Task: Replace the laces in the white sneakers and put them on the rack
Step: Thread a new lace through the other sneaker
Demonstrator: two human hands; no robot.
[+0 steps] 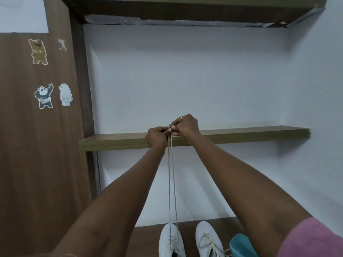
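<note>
Pink sleeve (311,238), sneakers (171,240) partly off-frame

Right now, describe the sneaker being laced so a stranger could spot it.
Below the long wooden shelf, two white sneakers stand side by side on the brown board. It is the left sneaker, farther from the teal object: only its two lace ends run taut up to the left hand and right hand.

The white left sneaker (171,242) and right sneaker (208,240) stand side by side on a brown surface (146,238), toes pointing away. The left one's lace (169,182) rises taut in two close strands. The right one is loosely laced.
</note>
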